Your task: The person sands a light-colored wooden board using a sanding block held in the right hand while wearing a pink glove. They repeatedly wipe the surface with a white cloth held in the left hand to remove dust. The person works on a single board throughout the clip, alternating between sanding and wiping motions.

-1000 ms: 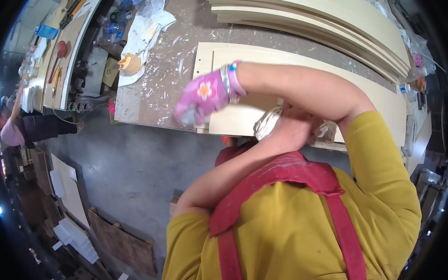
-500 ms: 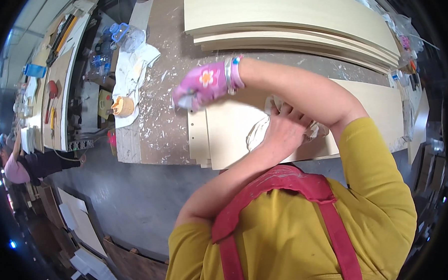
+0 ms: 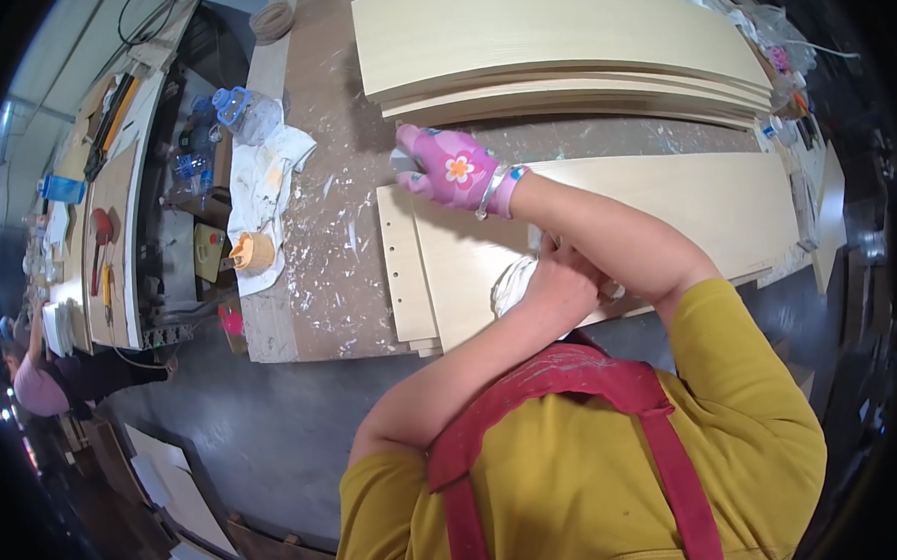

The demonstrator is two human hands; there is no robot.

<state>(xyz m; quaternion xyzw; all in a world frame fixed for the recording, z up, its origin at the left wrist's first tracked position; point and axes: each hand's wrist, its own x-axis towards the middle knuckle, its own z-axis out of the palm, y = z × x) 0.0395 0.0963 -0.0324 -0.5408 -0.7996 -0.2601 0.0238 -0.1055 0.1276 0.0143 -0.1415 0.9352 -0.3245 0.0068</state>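
Paint-flecked workbench: gloved right hand curled on panel; bare left hand clutches white rag.

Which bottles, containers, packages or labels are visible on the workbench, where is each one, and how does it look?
Clear plastic bottle: lying at the bench's far left edge, blue cap, transparent body.
Small tan cup: on a white rag near the left edge, round, orange-beige.
No readable labels, signs or screens can be made out.

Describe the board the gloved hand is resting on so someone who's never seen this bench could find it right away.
On the paint-spattered brown workbench, look in front of the stack of long pale panels. The pale wooden board lies flat at the near edge, the pink flowered-glove right hand at its far-left corner. Unlike its neighbours, it lies apart from the stack, a white rag on it.
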